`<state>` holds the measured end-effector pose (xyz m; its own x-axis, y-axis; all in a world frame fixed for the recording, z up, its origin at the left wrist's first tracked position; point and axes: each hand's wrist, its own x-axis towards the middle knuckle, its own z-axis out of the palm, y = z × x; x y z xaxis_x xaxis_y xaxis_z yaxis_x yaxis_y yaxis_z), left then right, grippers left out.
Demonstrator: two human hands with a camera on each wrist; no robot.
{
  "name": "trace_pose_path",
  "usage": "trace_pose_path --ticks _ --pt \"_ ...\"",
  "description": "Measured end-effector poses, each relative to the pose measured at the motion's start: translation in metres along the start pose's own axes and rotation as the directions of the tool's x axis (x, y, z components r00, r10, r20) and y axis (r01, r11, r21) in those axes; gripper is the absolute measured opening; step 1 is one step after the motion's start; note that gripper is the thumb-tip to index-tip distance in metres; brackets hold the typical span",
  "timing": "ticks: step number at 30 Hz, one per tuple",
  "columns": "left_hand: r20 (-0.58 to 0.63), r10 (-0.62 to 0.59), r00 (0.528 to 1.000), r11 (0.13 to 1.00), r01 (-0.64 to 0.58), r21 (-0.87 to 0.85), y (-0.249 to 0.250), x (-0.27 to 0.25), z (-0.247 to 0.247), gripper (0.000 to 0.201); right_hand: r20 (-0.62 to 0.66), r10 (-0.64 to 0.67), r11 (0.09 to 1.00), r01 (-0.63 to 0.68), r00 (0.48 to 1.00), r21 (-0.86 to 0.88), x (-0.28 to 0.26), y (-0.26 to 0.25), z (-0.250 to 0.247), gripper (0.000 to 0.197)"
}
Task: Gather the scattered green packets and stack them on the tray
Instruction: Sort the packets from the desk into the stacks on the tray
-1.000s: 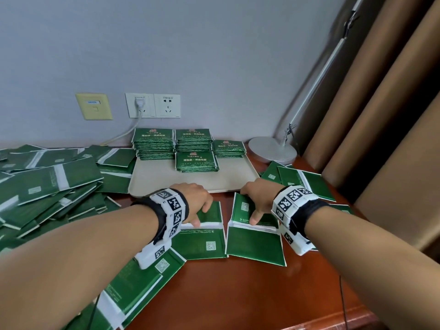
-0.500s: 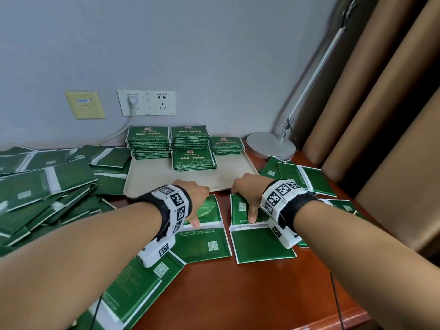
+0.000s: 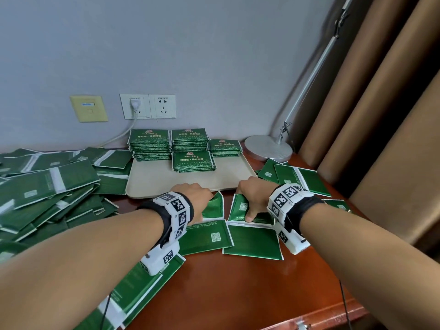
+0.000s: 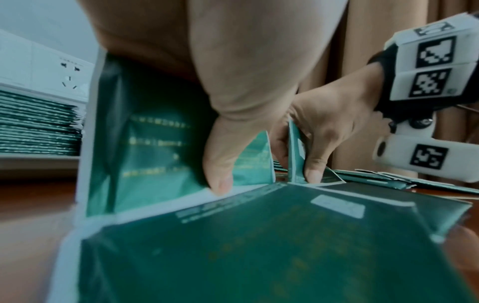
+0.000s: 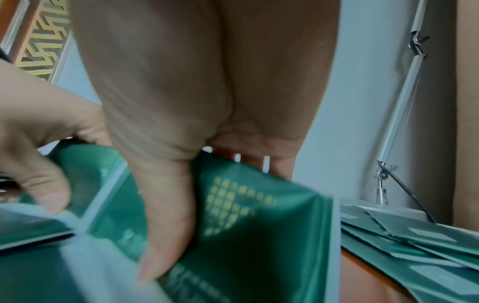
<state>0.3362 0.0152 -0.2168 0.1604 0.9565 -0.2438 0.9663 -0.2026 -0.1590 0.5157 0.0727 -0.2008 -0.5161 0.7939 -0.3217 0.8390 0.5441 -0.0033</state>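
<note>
Left hand (image 3: 194, 198): thumb and fingers pinch the raised far half of the left packet (image 3: 209, 231), folding it up from the table (image 3: 238, 282).
Right hand (image 3: 253, 196): grips the far half of the right packet (image 3: 253, 241) the same way.
Tray (image 3: 166, 184): just behind both hands, bearing four stacks (image 3: 192, 160) at its far side.
Loose packets (image 3: 47, 186): heaped to the left.

We see two green packets (image 3: 209, 236) (image 3: 253, 241) at frame centre, far halves folded upward. Loose packets (image 3: 47, 186) heaped at left, a few at right (image 3: 307, 179). Beige tray (image 3: 154, 184) above centre carries four neat stacks (image 3: 192, 160).
</note>
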Motion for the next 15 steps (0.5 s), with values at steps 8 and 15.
trace_pose_path --ticks 8,15 --pt "-0.102 -0.006 0.995 0.999 0.010 0.034 -0.003 -0.014 -0.012 0.052 -0.201 -0.018 0.997 0.004 0.979 -0.071 -0.014 -0.006 0.005 0.035" --pt "-0.010 0.067 0.998 0.996 -0.067 -0.053 -0.002 -0.025 -0.006 0.028 -0.116 -0.047 0.991 0.032 0.992 -0.130 -0.022 -0.013 0.010 0.027"
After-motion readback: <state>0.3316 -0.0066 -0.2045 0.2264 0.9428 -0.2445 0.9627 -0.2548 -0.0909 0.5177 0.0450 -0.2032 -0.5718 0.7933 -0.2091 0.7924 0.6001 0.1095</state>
